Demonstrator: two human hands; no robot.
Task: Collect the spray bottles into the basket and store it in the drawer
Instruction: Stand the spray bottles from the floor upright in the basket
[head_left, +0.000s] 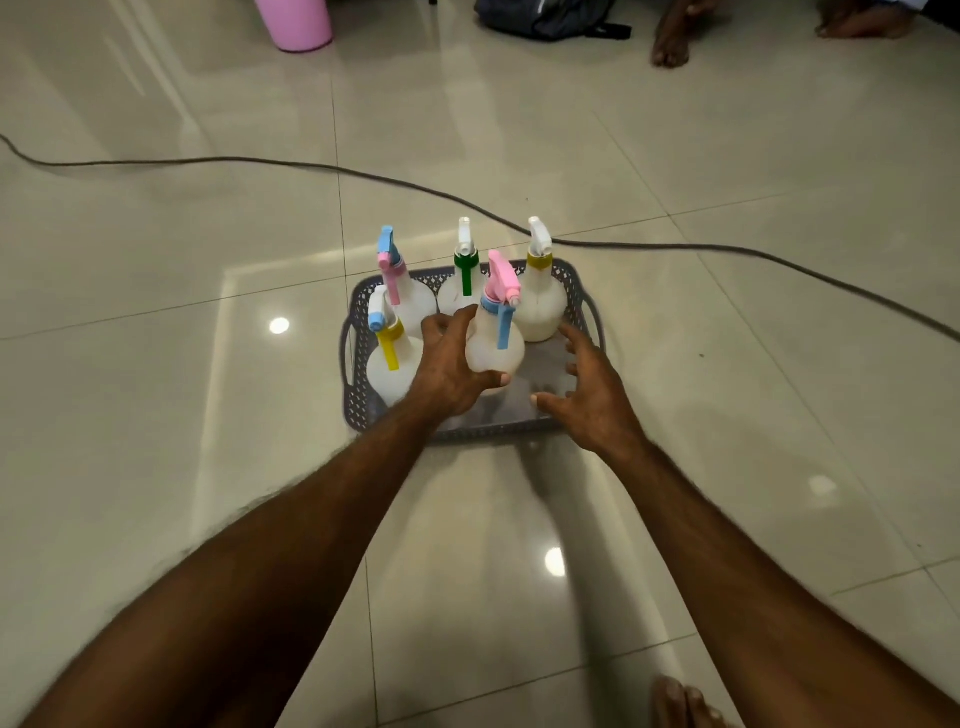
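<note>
Head view looks down on a glossy floor (156, 364) of large pale tiles with thin grout lines, and we note several bright light reflections on it. On this floor sits a grey perforated basket (358, 395) with side handles, and we count five white spray bottles standing upright inside it. Our left hand (449, 369) grips the bottle with the pink head (493, 338), thumb and fingers curled around its body, near the middle of the basket. Our right hand (592, 395) hovers over the basket's right part with fingers spread and relaxed, holding nothing. The yellow-trigger bottle (389, 358) stands at the near left, the pink-trigger bottle (402, 291) behind it, the green-trigger bottle (462, 280) at the far middle, and the yellow-collared bottle (540, 296) at the far right. A dark cable (311, 166) runs across the tiles just behind the basket. At the far edge we record a pink bin (296, 23), a dark bag (545, 18) and the bare feet of another person (672, 41). Our own toes (680, 701) show at the bottom edge.
</note>
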